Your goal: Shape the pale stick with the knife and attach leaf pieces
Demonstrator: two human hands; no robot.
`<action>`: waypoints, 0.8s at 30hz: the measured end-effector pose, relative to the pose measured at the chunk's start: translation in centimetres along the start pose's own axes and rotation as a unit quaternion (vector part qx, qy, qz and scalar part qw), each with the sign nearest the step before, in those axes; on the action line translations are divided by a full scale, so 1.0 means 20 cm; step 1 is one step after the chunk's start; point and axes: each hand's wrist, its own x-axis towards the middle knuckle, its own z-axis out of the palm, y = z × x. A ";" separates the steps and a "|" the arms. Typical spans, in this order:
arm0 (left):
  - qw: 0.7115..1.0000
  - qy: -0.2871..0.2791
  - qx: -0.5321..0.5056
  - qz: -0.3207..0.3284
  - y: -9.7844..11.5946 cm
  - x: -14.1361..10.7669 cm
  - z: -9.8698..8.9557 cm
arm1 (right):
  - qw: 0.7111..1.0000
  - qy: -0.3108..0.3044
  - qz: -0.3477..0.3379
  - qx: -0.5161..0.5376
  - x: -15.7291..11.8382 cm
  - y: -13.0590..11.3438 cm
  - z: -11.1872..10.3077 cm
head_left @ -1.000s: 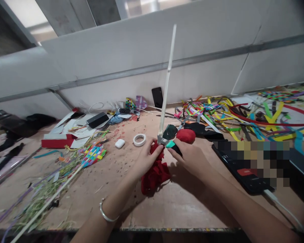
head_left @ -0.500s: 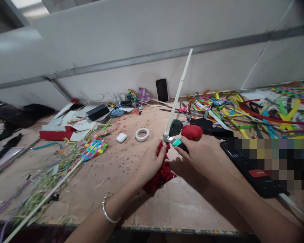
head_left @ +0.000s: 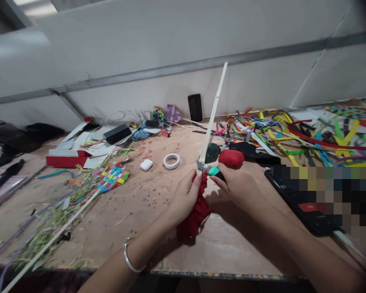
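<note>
Well left of the left hand's [head_left: 184,197] fingers: woven multicolour piece [head_left: 114,179] on the worktop [head_left: 134,228]. Nearer, beyond and left of them: white case [head_left: 146,165], then tape roll [head_left: 171,166]. Left fingers clamped at the lower end of a pale strip [head_left: 211,122]; red cloth [head_left: 195,224] bunched below and against them. Strip rises from these fingers, leaning right. Cutter [head_left: 214,171]: blade end against the strip just above the left fingers. Right hand [head_left: 239,185]: fingers clamped on cutter's handle. Red ball [head_left: 232,158] just beyond them; black phone [head_left: 288,199] to their right.
</note>
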 end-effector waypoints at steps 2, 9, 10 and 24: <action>0.998 0.015 -0.051 -0.019 0.02 -0.02 -0.03 | 1.000 0.006 0.020 -0.006 0.02 0.06 -0.01; 0.997 0.074 0.025 -0.019 -0.04 -0.07 -0.15 | 0.993 0.041 0.107 -0.035 0.04 0.25 -0.03; 0.997 0.054 0.044 -0.016 -0.05 -0.06 -0.14 | 0.996 0.039 0.078 -0.027 0.04 0.22 -0.03; 0.998 -0.032 0.061 -0.011 -0.03 -0.07 -0.07 | 0.998 -0.037 -0.033 0.038 -0.04 -0.05 -0.03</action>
